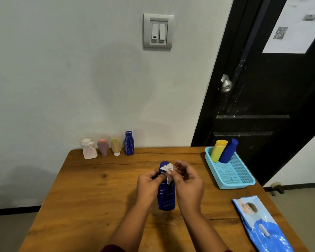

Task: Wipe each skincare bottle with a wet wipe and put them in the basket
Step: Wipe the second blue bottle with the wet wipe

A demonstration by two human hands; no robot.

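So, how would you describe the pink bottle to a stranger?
Look at the wooden table, along its far edge, where four bottles stand in a row. The pink bottle is second from the left, between the white bottle and the yellow bottle; it alone is pink.

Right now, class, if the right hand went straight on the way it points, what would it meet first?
Likely the wet wipe bunched on the held blue bottle; depth is unclear.
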